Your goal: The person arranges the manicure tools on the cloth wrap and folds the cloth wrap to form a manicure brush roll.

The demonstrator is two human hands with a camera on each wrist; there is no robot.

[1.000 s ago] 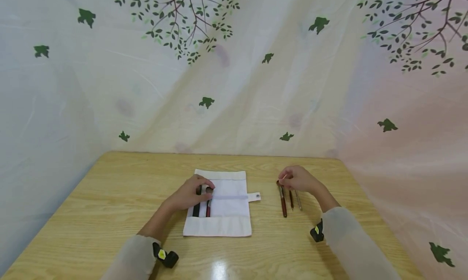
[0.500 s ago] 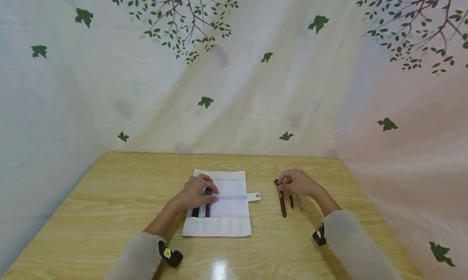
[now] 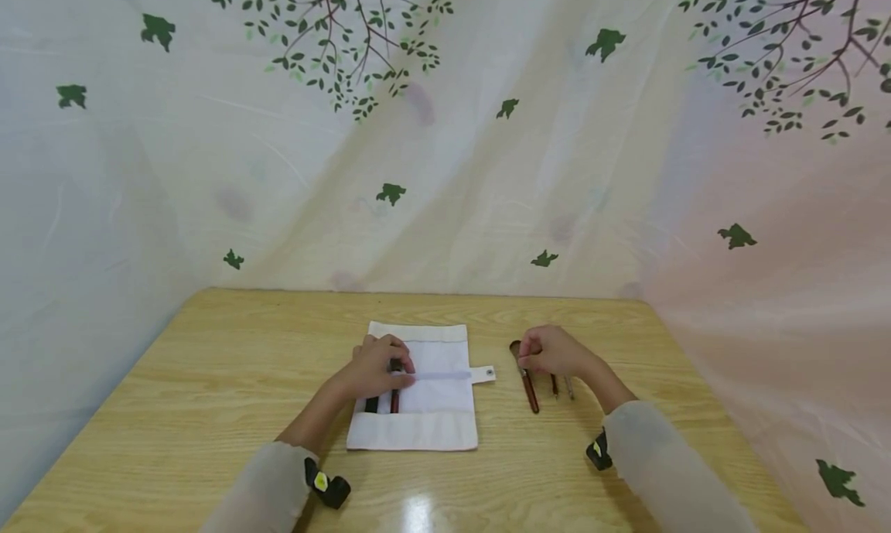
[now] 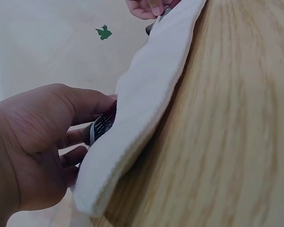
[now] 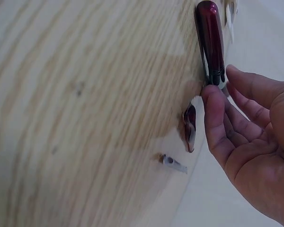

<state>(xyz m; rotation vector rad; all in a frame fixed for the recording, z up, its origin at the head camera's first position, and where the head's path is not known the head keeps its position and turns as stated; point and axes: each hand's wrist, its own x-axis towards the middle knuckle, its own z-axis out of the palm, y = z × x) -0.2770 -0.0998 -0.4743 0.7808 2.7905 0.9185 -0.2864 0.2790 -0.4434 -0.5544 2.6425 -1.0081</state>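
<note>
A white cloth brush roll (image 3: 438,431) lies unrolled mid-table. In it sit a black item (image 3: 372,404) and a red-handled brush (image 3: 395,401), their upper parts mostly covered by my left hand (image 3: 376,367). That hand rests over them, fingers loosely bent; the left wrist view has its thumb and fingers about the brush (image 4: 103,124) at the cloth's edge. To the right, my right hand (image 3: 557,350) pinches a makeup brush (image 3: 529,394) with a dark head and red-brown handle. In the right wrist view the fingertips meet that brush (image 5: 211,42) below its glossy handle.
Close to my right hand lie a thin reddish tool (image 3: 554,386) and a thin silvery one (image 3: 570,387). A snap strap (image 3: 483,374) sticks out from the roll's right side. Behind the wooden table (image 3: 209,378) hangs a leaf-printed curtain (image 3: 459,208).
My right hand has moved slightly left, and the makeup brush's head has shifted left with it, tilting the brush. My left hand slid a little right over the roll, then stayed.
</note>
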